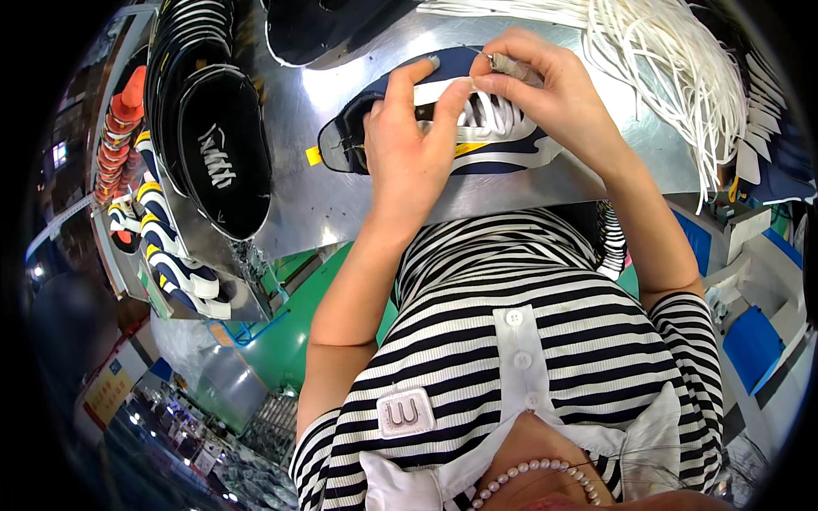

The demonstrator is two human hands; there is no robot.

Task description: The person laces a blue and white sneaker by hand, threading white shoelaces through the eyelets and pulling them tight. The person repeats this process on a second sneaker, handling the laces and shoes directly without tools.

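A navy, white and yellow shoe upper [503, 159] lies sideways on the metal table, its heel with a yellow tab to the left. My left hand [405, 128] grips it around the opening; thumb and forefinger are spread along the lacing edge, and the other fingers are partly hidden. My right hand [550, 89] is closed over the lacing area, its thumb and forefinger pinching beside my left thumb. Within its curled fingers sits a thin metal hook tool with a wrapped, greyish handle [516, 71]. White shoelace [490, 115] crosses the upper below the fingertips.
A thick bundle of loose white laces [656, 60] hangs over the table's right side. Stacked black shoe parts [223, 157] stand left, and another black piece [336, 30] lies at the back. Several navy-white uppers [175, 264] and orange pieces [119, 128] line the far left.
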